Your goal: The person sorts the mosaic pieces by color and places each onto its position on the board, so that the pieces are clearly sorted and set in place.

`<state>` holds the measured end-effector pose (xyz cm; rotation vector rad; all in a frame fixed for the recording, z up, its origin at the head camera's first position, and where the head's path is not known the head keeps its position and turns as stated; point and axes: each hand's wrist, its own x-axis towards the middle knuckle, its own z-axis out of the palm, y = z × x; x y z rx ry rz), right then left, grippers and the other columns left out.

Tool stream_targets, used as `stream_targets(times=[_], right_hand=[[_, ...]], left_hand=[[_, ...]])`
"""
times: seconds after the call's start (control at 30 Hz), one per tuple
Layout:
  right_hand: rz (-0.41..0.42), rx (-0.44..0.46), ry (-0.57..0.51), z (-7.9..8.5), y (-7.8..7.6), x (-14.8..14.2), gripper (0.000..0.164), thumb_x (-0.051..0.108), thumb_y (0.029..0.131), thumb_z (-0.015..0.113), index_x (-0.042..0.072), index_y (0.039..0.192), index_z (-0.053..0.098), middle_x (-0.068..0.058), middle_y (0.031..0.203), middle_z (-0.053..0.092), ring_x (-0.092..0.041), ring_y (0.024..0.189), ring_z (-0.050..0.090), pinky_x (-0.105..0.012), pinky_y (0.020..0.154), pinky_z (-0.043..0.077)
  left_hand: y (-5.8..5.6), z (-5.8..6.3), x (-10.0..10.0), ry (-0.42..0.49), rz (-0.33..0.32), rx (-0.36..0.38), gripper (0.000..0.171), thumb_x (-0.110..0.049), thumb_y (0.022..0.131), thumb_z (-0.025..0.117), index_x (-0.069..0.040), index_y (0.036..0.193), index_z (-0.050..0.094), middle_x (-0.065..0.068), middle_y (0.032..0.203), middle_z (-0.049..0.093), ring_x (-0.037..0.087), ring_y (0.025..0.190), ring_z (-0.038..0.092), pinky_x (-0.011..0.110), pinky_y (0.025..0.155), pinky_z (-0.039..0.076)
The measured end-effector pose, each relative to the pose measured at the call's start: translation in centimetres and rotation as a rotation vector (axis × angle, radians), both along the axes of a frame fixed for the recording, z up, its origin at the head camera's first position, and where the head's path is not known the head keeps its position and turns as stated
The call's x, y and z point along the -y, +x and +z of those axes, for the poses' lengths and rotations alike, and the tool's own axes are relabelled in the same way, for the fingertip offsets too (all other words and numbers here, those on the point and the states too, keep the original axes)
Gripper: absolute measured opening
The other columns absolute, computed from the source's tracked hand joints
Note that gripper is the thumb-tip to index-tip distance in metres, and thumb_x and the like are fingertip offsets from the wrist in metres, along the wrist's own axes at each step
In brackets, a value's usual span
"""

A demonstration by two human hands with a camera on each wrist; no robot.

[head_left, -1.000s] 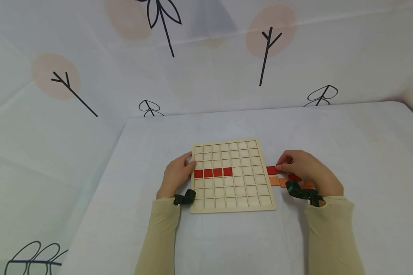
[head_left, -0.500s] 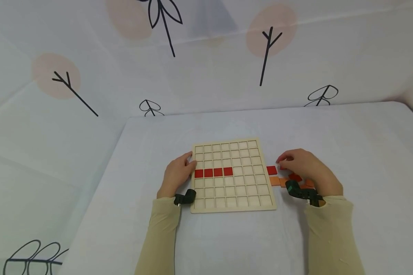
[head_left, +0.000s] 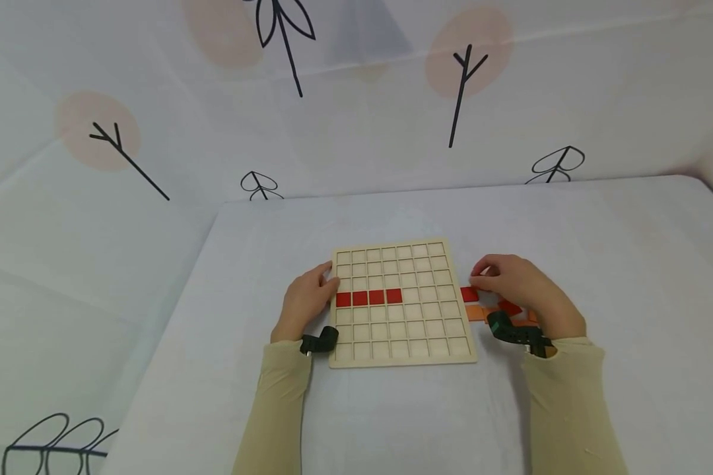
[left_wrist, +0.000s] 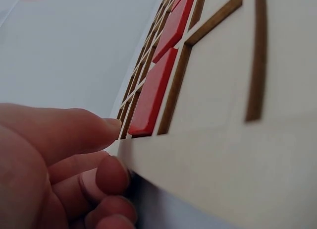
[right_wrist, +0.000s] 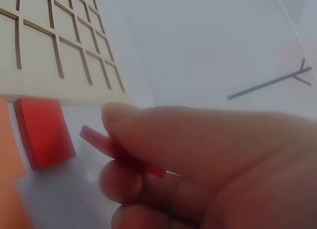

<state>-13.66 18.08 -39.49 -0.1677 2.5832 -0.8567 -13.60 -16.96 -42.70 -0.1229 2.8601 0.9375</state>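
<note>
Red tile point(right_wrist: 98, 141) pinched in your right hand point(head_left: 519, 284)

Versus half a second ago it's shifted slightly left, tile just beside the board's point(head_left: 402, 364) right edge. Your left hand point(head_left: 304, 300), unmoved, grips the left edge. Pale wooden board, recessed square cells; four flat, smooth red tiles point(head_left: 376, 297) in one row. Orange tiles point(head_left: 474, 313) lie right of it.

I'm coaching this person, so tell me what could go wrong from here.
The pinched red tile sits tilted in the right hand and might slip. That hand is close to the loose red tile beside the board and could nudge it. The left hand holds the board's left edge; a push might shift it.
</note>
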Motion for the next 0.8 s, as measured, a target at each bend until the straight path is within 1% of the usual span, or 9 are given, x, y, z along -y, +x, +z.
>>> stream_targets(times=[0.13,0.27,0.43,0.6,0.8], right_hand=[[-0.014,0.003,-0.014,0.2,-0.1,0.4,0.035,0.038,0.085,0.056,0.01,0.106,0.053,-0.011,0.095,0.055,-0.02,0.07,0.052,-0.029,0.057,0.042],[-0.023,-0.017,-0.024,0.2,-0.2,0.8,0.035,0.038,0.084,0.057,0.01,0.105,0.051,-0.011,0.096,0.054,-0.02,0.068,0.052,-0.03,0.058,0.042],[-0.001,-0.047,-0.038,0.1,-0.2,1.4,0.034,0.037,0.084,0.058,0.011,0.105,0.052,-0.011,0.094,0.055,-0.021,0.072,0.052,-0.031,0.061,0.042],[0.036,-0.069,-0.059,0.3,-0.2,2.2,0.032,0.034,0.084,0.059,0.011,0.105,0.053,-0.008,0.088,0.057,-0.022,0.076,0.051,-0.033,0.064,0.041],[0.065,-0.055,-0.107,0.3,-0.1,3.2,0.032,0.031,0.084,0.061,0.01,0.107,0.053,-0.006,0.086,0.057,-0.02,0.075,0.052,-0.032,0.065,0.044]], left_hand=[[0.0,0.0,0.0,0.001,0.007,0.005,0.048,-0.037,0.087,0.051,-0.021,0.132,0.045,-0.001,0.068,0.052,0.016,0.054,0.048,0.028,0.049,0.036],[0.0,0.0,0.0,0.006,0.007,0.002,0.047,-0.037,0.088,0.051,-0.021,0.132,0.046,0.0,0.067,0.052,0.016,0.053,0.048,0.028,0.049,0.036],[0.0,0.0,0.0,0.013,0.0,-0.007,0.047,-0.037,0.088,0.051,-0.021,0.132,0.046,0.0,0.067,0.052,0.016,0.053,0.048,0.028,0.049,0.036],[-0.1,0.0,-0.1,0.016,-0.002,-0.011,0.047,-0.037,0.087,0.051,-0.021,0.132,0.046,0.0,0.066,0.052,0.017,0.053,0.049,0.029,0.049,0.036],[-0.1,0.0,0.0,0.014,0.0,-0.001,0.048,-0.037,0.088,0.051,-0.021,0.132,0.045,0.0,0.067,0.052,0.016,0.052,0.049,0.029,0.049,0.036]])
